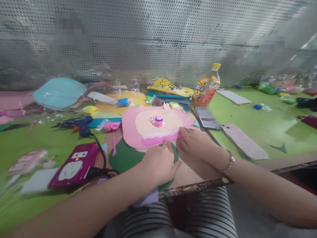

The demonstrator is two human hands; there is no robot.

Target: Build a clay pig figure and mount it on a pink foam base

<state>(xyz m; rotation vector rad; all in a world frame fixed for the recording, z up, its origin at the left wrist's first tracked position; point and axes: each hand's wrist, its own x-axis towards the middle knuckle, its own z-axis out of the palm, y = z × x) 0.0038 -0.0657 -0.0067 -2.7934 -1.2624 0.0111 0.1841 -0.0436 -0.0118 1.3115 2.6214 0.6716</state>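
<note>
A flat pink board (128, 122) with rounded corners and a cream centre (143, 122) lies in front of me, overlapping a dark green sheet (126, 157). On the cream part sits a small pink clay snail (159, 120) with a blue band. Along the board's near edge runs a bright pink clay strip (158, 139) with a whitish upper border. My left hand (159, 160) presses fingertips at the strip's lower edge, its thumb spread away. Bent over the strip's right end is my right hand (194, 141), fingers close together on it; their undersides are hidden.
A glue gun (83, 125) and purple power strip (74, 165) lie left, with a cable nearby. Behind stand a drink bottle (206, 86) and yellow cutout (170, 87). At right lies a phone (244, 140). A perforated metal screen (148, 43) closes the back.
</note>
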